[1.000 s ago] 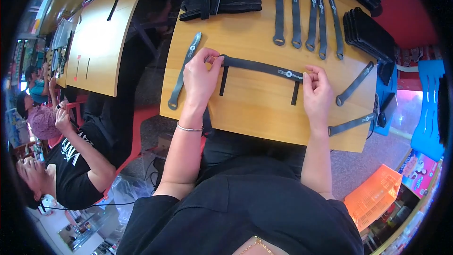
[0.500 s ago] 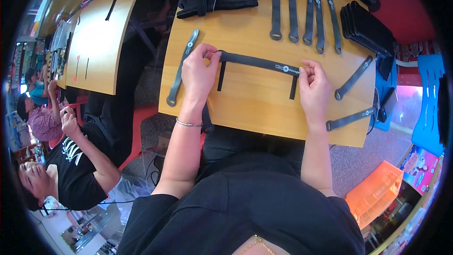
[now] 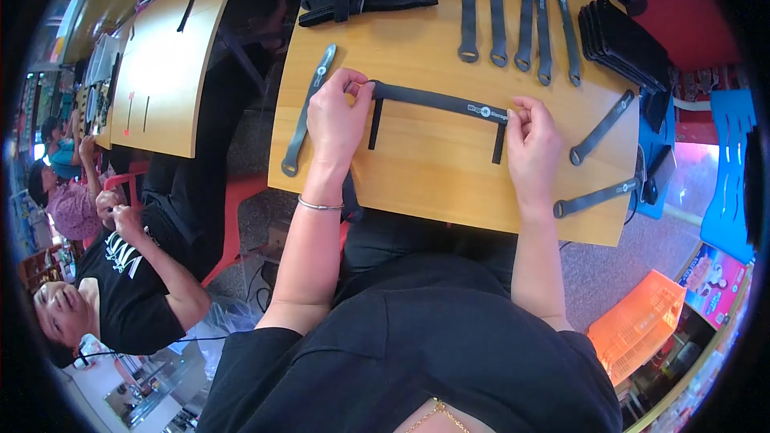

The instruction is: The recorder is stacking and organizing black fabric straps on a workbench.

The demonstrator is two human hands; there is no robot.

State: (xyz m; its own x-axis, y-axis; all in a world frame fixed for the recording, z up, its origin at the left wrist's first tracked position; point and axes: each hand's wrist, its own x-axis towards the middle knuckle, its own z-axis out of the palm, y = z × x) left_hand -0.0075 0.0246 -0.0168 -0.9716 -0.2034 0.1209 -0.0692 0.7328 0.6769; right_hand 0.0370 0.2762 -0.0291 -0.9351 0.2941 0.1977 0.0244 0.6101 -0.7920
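Watching through the head camera, I have the dark grey strap [image 3: 433, 99] stretched between both hands, over the middle of the table [image 3: 425, 188]. The left hand [image 3: 335, 122] pinches its left end with thumb and fingers; the right hand [image 3: 533, 135] grasps the right end, just beyond the pale print. I can't tell whether the strap touches the wood.

Two short black strips, left strip [image 3: 375, 125] and right strip [image 3: 498, 145], run toward the near edge from about the strap's ends. Whether they are attached to it or merely lie below, I can't tell.

As I judge it, the pinch is my weak point: too much pull could slip an end free, and uneven pull would twist the strap or skew it against the strips. A wide swing to the left could knock the loose strap [image 3: 308, 116] beside my left hand. On the right, a careless elbow or wrist could brush the slanted strap [image 3: 601, 127] or the near-edge strap [image 3: 595, 198], and the latter, close to the table's right side, might drop off.
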